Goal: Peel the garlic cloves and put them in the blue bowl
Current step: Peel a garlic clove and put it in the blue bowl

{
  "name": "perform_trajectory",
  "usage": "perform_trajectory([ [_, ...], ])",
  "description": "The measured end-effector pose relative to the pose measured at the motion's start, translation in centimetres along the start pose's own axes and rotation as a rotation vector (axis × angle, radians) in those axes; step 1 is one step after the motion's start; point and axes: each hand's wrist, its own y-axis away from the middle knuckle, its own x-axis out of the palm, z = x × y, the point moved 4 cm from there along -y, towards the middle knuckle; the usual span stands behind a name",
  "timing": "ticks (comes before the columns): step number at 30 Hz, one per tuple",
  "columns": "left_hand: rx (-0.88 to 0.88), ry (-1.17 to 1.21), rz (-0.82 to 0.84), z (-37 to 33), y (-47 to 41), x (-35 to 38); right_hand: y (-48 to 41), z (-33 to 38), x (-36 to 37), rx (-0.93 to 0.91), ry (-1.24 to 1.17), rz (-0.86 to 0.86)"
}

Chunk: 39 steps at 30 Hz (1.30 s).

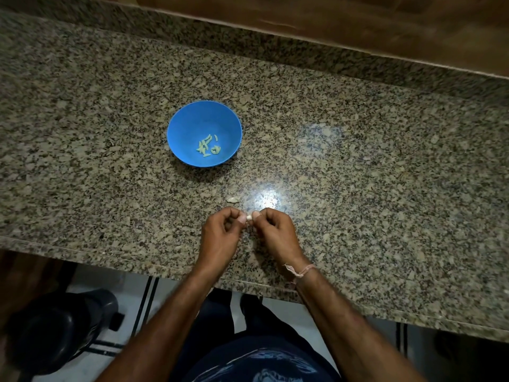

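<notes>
- Clove [249, 216] is pinched between left hand [220, 232] and right hand [275, 230] over counter [358, 161].
- Peeled cloves [208, 146] are held in bowl [198, 119], far left.
- Scrap [232, 199] is seen just beyond hands.

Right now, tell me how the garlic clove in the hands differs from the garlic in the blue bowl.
The garlic clove is a single piece, pinched between the left hand and right hand; the garlic pieces are several, lying loose in the blue bowl. The clove looks white and is mostly hidden by fingers; the pieces look pale yellow-green and lie in full view. Both are small and pale.
</notes>
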Motion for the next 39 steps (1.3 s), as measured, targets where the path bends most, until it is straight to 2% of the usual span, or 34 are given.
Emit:
perform_trajectory([
  [5, 0.087, -0.004, 0.05, -0.3, -0.1, -0.5, 0.3, 0.1, 0.3, 0.054, -0.098, 0.043],
  [10, -0.09, 0.272, 0.195, 0.2, 0.2, 0.2, 0.2, -0.1, 0.5, 0.134, -0.226, 0.149],
  [12, -0.056, 0.176, 0.166, 0.4, 0.1, 0.6, 0.2, -0.1, 0.7, 0.2, -0.303, 0.169],
  [16, 0.153, -0.266, 0.073, 0.2, 0.0, 0.7, 0.1, -0.4, 1.0, 0.294, -0.352, 0.158],
  [20, 0.182, -0.22, -0.02, 0.2, 0.0, 0.0, 0.1, -0.7, 0.8, 0.301, -0.315, 0.143],
  [25, 0.254, -0.343, -0.081, -1.1, 0.0, -0.8, 0.2, -0.7, 0.9, 0.267, -0.242, 0.144],
  [27, 0.185, -0.361, -0.087, -0.8, -0.2, -1.0, 0.1, -0.3, 0.6, 0.115, -0.06, 0.075],
  [28, 0.104, -0.276, -0.06, -0.4, -0.4, -1.0, 0.0, 0.1, 0.5, -0.007, 0.086, 0.024],
  [30, -0.132, 0.069, 0.058, 0.4, -0.8, -0.5, 0.0, 0.5, 0.5, -0.204, 0.291, -0.049],
  [32, -0.248, 0.267, 0.129, 0.7, -0.5, 0.0, -0.1, 0.6, 0.5, -0.272, 0.349, -0.068],
  [37, -0.088, 0.127, 0.0, -0.2, -0.4, -0.9, -0.3, 0.2, -0.2, -0.152, 0.158, 0.004],
  [39, -0.021, -0.019, -0.03, -0.2, -0.7, -1.4, -0.3, 0.1, -0.3, -0.13, 0.129, 0.021],
])
